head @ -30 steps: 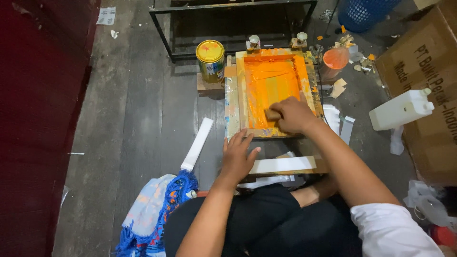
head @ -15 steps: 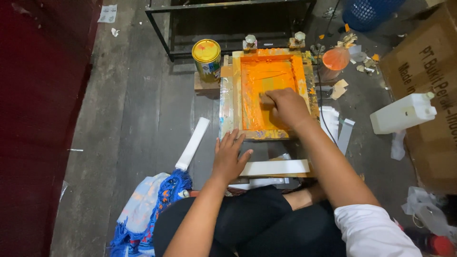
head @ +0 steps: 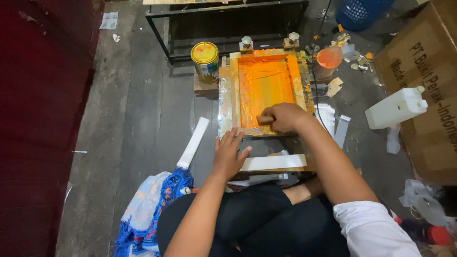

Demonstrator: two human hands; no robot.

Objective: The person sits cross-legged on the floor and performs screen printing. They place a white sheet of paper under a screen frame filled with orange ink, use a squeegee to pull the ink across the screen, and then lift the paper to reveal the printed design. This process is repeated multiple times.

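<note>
A wooden screen-printing frame lies on the floor in front of me, its mesh covered in orange ink. My right hand is closed on a wooden squeegee at the near edge of the mesh. Fingers spread, my left hand presses flat on the near left corner of the frame. A white strip lies just below the frame, close to my knees.
A yellow-lidded paint can stands left of the frame, a cup of orange ink to its right. A white jerrycan leans on a cardboard box. Behind is a black metal rack. A blue cloth lies by my left leg.
My right hand has drawn the squeegee across the mesh toward me, from the middle to the near edge. My left hand stays on the frame's corner.
</note>
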